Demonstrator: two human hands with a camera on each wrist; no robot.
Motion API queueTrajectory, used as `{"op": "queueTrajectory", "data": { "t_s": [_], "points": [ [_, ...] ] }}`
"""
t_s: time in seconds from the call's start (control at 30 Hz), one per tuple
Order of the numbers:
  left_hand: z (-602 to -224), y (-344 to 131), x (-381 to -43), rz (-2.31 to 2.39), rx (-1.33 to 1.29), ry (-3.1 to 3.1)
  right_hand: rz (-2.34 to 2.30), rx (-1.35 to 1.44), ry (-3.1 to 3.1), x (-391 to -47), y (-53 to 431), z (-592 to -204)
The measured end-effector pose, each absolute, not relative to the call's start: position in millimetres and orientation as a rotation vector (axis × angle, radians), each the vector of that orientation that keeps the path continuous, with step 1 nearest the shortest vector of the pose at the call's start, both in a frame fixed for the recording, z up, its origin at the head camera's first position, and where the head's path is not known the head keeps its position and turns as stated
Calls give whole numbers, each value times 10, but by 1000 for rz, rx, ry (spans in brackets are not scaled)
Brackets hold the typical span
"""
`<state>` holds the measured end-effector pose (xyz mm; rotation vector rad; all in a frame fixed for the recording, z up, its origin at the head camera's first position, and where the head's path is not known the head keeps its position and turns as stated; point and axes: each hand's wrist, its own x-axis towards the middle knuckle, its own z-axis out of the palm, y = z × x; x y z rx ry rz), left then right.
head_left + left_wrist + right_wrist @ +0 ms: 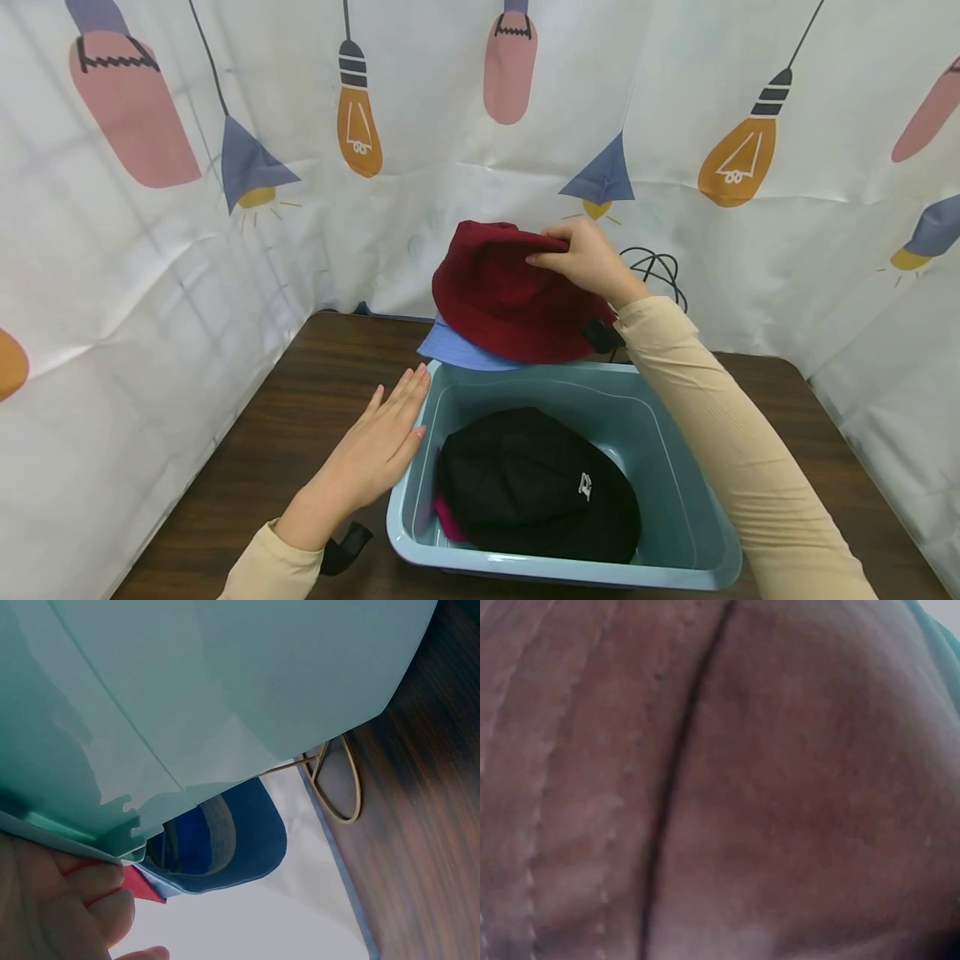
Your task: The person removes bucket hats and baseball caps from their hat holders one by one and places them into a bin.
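Observation:
My right hand (588, 258) pinches the crown of a dark red bucket hat (502, 292), thumb on the near side, above the far rim of a blue-grey plastic bin (577, 568). Stitched fabric of this hat (802, 780) fills the right wrist view. Below it, the brim of a light blue hat (465, 346) shows at the bin's far rim; in the left wrist view this blue hat (259, 832) hangs past the bin's edge. With fingers straight, my left hand (371, 454) rests along the bin's left rim. Inside the bin lies a black hat (525, 483) with a small white emblem, partly covering something magenta (448, 518).
The bin stands on a dark wood table (300, 417). Behind the hats, a thin black cable (671, 279) loops against a white printed curtain (450, 83), which surrounds the table at the back and sides.

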<state>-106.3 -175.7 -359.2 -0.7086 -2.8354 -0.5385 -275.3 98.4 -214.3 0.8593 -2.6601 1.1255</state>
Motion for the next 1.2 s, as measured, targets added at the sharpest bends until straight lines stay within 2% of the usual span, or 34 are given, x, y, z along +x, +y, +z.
{"op": "queueTrajectory", "data": {
  "t_s": [0.23,0.57,1.2],
  "points": [
    [-3588,-1749,-1064,-533,-710,-2833,1103,796,-2616,-2674,1074,-2038],
    [-3596,-1744,-1068,-524,-707,-2828,1142,866,-2551,-2556,1251,-1966],
    [-3586,-1737,-1070,-532,-710,-2836,1369,876,-2441,-2145,1530,-1730]
  ]
}}
